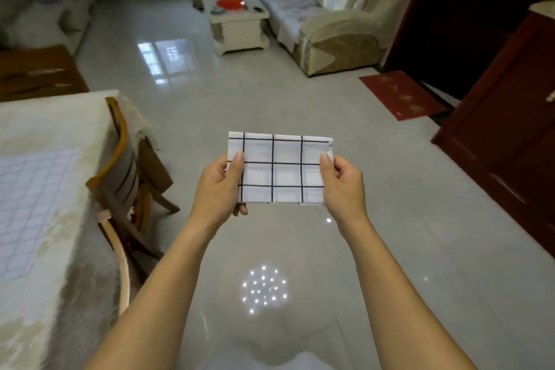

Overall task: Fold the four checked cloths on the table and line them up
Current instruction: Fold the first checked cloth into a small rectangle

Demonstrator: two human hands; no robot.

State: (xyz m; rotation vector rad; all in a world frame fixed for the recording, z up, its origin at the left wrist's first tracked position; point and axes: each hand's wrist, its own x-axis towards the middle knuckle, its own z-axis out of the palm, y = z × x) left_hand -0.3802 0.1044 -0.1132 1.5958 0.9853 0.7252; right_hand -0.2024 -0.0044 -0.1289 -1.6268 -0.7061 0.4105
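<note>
Cloth (279,168) — right of table (54,123).

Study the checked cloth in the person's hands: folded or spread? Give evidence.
Folded. The checked cloth is a compact rectangle pinched by the left hand and right hand, with layered edges at its top-right corner.

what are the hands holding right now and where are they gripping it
A folded checked cloth, held up over the floor: the left hand pinches its left edge, the right hand its right edge.

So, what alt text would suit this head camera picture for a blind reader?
The left hand and right hand hold a folded checked cloth by its sides above a shiny floor. A second checked cloth lies on the table.
</note>
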